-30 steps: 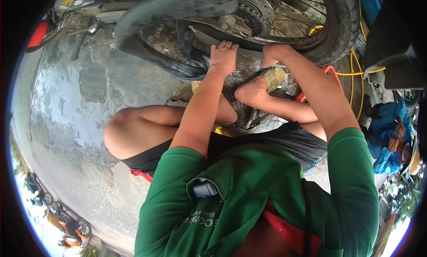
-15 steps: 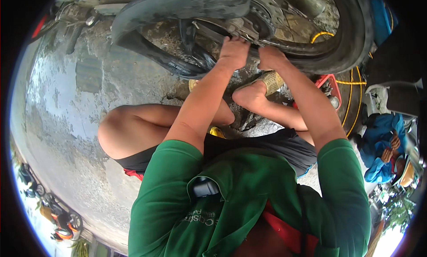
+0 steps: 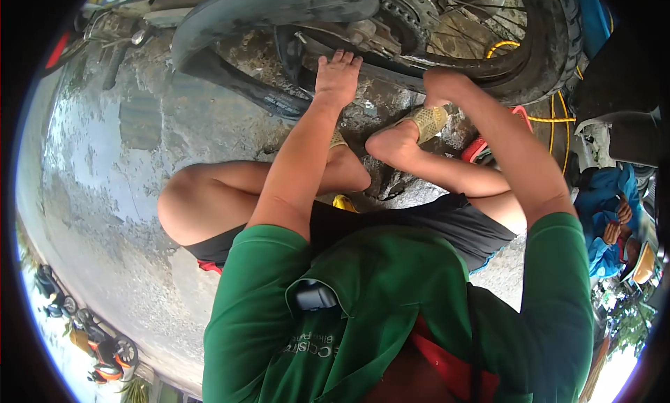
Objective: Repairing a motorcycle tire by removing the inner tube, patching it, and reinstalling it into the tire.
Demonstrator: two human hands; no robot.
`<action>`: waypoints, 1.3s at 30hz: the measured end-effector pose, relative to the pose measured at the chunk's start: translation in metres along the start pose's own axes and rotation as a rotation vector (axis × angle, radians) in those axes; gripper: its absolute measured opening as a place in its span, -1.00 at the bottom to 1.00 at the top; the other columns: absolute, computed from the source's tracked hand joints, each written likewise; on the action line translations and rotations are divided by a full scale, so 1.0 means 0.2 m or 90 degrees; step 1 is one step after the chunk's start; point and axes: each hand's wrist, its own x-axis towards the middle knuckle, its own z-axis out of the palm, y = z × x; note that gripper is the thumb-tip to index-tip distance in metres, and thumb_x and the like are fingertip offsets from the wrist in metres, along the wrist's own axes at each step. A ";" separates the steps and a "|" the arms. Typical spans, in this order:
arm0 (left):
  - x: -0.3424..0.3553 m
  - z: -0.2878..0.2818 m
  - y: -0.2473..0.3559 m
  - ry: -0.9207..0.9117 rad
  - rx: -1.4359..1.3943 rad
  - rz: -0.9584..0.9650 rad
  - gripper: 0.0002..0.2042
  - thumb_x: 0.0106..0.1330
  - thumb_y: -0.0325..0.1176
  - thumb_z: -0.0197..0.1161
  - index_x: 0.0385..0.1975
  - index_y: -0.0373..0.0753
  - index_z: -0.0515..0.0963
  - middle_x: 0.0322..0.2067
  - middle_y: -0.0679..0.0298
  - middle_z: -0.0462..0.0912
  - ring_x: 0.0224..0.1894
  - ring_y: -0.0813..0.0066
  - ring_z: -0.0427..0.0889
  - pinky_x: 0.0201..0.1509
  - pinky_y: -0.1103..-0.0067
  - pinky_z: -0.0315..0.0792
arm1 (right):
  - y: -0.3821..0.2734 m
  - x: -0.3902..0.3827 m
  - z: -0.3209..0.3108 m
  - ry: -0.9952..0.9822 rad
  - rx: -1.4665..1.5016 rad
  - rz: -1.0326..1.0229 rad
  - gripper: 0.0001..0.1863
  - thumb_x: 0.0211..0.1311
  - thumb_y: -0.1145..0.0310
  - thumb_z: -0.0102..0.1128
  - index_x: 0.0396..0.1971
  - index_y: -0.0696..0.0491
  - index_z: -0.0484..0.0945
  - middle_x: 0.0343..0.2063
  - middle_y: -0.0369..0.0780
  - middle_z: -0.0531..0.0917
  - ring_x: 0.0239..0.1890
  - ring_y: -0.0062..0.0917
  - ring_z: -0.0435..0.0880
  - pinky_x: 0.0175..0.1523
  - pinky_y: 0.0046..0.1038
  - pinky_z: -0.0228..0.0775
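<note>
A motorcycle's rear wheel with a black tyre (image 3: 537,82) and wire spokes stands at the top of the view, beside a toothed sprocket (image 3: 408,26) and an axle end (image 3: 363,32). My left hand (image 3: 338,78) lies with fingers stretched out over the dark swingarm (image 3: 328,47), left of the axle. At the near side of the wheel, my right hand (image 3: 441,85) touches or nearly touches the tyre; its fingers are hidden behind the hand. Above my left hand curves the black rear fender (image 3: 272,12).
My feet in yellowish sandals (image 3: 429,122) are close under the wheel. A red basket (image 3: 478,148) and a yellow hose (image 3: 551,124) lie to the right. Farther right, a person in blue (image 3: 604,221) sits. Parked motorcycles (image 3: 105,347) stand at the far left on wet concrete (image 3: 105,159).
My left hand has moved left, away from near the axle, its fingers now stretched out. My right hand has shifted right along the tyre. Spokes blurred earlier now show more sharply.
</note>
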 end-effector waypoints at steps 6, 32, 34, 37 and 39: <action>0.11 -0.05 0.13 -0.085 -0.055 0.050 -0.62 0.25 -0.35 0.17 0.10 -0.06 0.52 0.13 0.30 0.50 0.28 0.35 0.39 0.29 0.14 0.25 | -0.07 0.21 0.10 0.094 0.049 -0.001 -0.54 -0.15 0.23 0.43 -0.21 0.20 0.67 -0.19 0.06 0.71 -0.11 -0.13 0.72 -0.04 -0.24 0.59; 0.13 -0.10 0.22 -0.216 -0.099 0.100 -0.35 0.10 -0.35 0.30 0.29 -0.05 0.36 0.27 0.29 0.41 0.38 0.32 0.32 0.31 0.11 0.27 | -0.13 0.26 0.12 0.094 0.030 0.009 -0.51 -0.11 0.05 0.44 -0.22 0.10 0.75 -0.13 -0.07 0.74 -0.07 -0.22 0.72 -0.01 -0.25 0.58; 0.07 -0.08 0.19 -0.118 -0.140 0.039 -0.35 0.09 -0.36 0.30 0.29 -0.06 0.37 0.28 0.29 0.40 0.38 0.31 0.32 0.32 0.11 0.26 | -0.17 0.30 0.12 0.172 0.091 -0.013 -0.50 -0.13 0.07 0.44 -0.22 0.12 0.74 -0.14 -0.06 0.74 -0.08 -0.22 0.73 -0.01 -0.25 0.58; -0.02 -0.04 0.13 -0.069 -0.145 -0.006 -0.39 0.11 -0.36 0.28 0.26 -0.07 0.39 0.29 0.30 0.39 0.38 0.32 0.31 0.32 0.11 0.26 | -0.17 0.23 0.07 0.079 0.112 0.004 -0.48 -0.15 0.07 0.43 -0.21 0.13 0.73 -0.14 -0.06 0.74 -0.10 -0.22 0.73 -0.01 -0.26 0.58; -0.04 -0.02 0.12 -0.048 -0.116 -0.009 -0.47 0.15 -0.34 0.25 0.21 -0.09 0.43 0.29 0.32 0.39 0.39 0.36 0.31 0.31 0.13 0.25 | -0.11 0.13 0.01 0.029 0.115 0.030 -0.47 -0.16 0.08 0.42 -0.20 0.14 0.73 -0.14 -0.06 0.74 -0.11 -0.22 0.73 -0.01 -0.27 0.57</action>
